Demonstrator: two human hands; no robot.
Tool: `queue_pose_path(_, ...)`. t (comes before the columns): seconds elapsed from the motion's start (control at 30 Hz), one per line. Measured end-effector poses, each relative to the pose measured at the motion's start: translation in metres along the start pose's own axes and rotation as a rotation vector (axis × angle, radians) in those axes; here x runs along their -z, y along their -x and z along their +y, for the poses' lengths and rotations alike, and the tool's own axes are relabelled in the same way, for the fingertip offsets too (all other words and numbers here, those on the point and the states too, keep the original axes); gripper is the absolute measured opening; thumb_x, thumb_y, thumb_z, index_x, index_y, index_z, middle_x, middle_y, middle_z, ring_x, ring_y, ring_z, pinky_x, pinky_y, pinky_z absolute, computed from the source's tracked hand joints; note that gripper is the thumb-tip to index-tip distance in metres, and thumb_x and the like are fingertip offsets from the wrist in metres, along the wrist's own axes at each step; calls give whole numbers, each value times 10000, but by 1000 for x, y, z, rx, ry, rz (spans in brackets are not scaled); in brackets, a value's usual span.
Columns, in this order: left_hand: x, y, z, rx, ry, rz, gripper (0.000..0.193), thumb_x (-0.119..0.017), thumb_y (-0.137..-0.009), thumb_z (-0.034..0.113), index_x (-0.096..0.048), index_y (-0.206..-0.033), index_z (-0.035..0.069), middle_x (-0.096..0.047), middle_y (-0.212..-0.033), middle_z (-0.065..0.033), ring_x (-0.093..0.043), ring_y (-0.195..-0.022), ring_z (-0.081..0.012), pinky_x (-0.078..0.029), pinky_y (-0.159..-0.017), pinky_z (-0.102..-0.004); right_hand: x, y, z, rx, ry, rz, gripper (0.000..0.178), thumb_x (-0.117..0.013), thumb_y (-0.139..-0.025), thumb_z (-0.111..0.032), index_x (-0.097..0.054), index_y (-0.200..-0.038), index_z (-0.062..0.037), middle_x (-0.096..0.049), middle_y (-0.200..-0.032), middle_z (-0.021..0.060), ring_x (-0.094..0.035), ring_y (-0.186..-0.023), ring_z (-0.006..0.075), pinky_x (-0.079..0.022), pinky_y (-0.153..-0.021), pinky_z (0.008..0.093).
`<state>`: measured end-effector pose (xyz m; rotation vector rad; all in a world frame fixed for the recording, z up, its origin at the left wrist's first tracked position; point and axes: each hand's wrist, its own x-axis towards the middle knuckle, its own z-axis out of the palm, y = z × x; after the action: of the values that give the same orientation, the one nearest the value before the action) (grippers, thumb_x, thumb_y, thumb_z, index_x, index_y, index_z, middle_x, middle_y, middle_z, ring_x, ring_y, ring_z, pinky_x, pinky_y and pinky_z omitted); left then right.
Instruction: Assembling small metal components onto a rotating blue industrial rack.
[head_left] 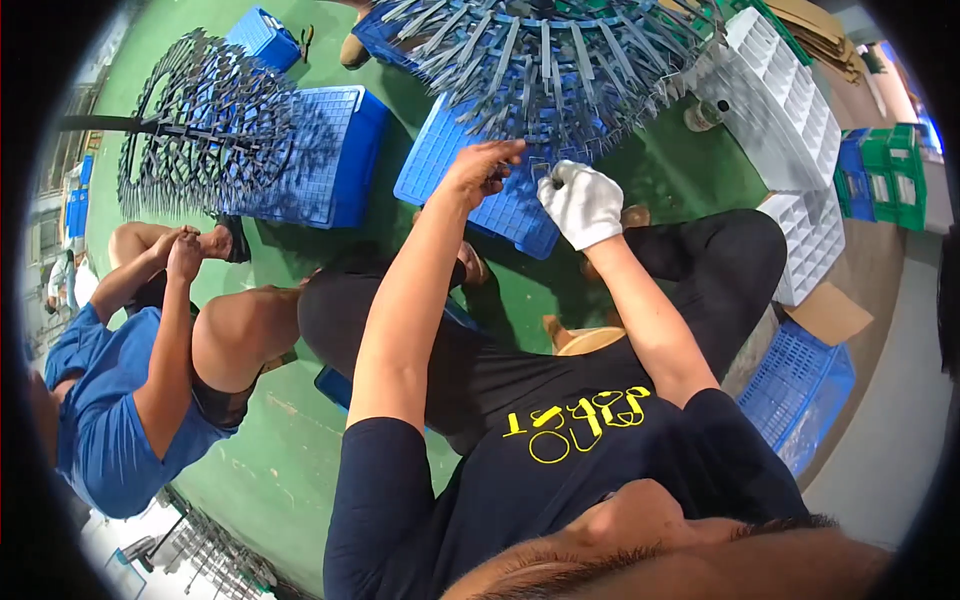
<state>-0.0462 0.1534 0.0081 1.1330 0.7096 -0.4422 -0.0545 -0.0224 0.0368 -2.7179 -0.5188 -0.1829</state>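
Observation:
My left hand [482,172] is bare, with darkened fingertips. Its index finger reaches toward the rack while the other fingers curl in; whatever they hold is too small to make out. Just to the right, my right hand [582,205] wears a white glove, thumb and fingers pinched at a thin bent wire piece [540,163]. The two hands are a short gap apart. Above them spreads a large round rack [545,60] hung with many flat grey metal strips. Its lower fringe hangs right by my fingers.
Below the rack stands a blue plastic crate [440,150]. At left are a second round rack [205,130], another blue crate [345,150] and a seated person in blue [130,390]. White trays [780,100], green bins [890,175] and a blue basket [795,385] line the right.

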Motion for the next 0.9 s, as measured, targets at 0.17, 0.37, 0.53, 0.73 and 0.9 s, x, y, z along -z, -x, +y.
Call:
queue_pose_path(0.17, -6, -5, 2, -45, 4, -29, 218, -738, -765, 266, -664, -897, 109, -599, -743, 5, -481, -551, -64, -305, -422, -167, -6, 1, 3, 71, -28, 102, 171, -607, -729, -256, -612, -632, -116, -636, -622, 63, -591, -534, 278, -451, -492, 354)
queue_pose_path(0.37, -14, -6, -1, -54, 78, -10, 182, -773, -722, 225, -657, -799, 108, -570, -677, 9, -473, -526, -68, -315, -431, -198, -9, 0, 1, 100, -24, 160, 156, -609, -727, -244, -615, -646, -112, -635, -623, 57, -591, -528, 268, -447, -484, 345)
queue_pose_path(0.53, -20, -7, 0, -64, 102, 18, 212, -783, -718, 192, -604, -779, 97, -551, -662, -5, -475, -518, -76, -297, -415, -187, -11, -5, 1, 96, 27, 138, 155, -605, -728, -240, -615, -647, -108, -635, -626, 55, -588, -518, 262, -444, -475, 341)
queue_pose_path(0.73, -22, -8, 0, -107, 154, 33, 189, -801, -682, 153, -619, -684, 100, -529, -594, -1, -450, -474, -73, -297, -402, -199, -10, -8, 1, 128, 55, 157, 162, -594, -737, -240, -616, -644, -110, -634, -624, 58, -580, -496, 266, -441, -463, 343)
queue_pose_path(0.9, -22, -10, -1, -101, 159, 4, 195, -797, -688, 145, -609, -673, 98, -520, -586, -4, -456, -476, -77, -285, -390, -191, -15, -9, 3, 115, 122, 138, 162, -591, -734, -237, -612, -636, -109, -631, -621, 59, -574, -484, 268, -440, -464, 340)
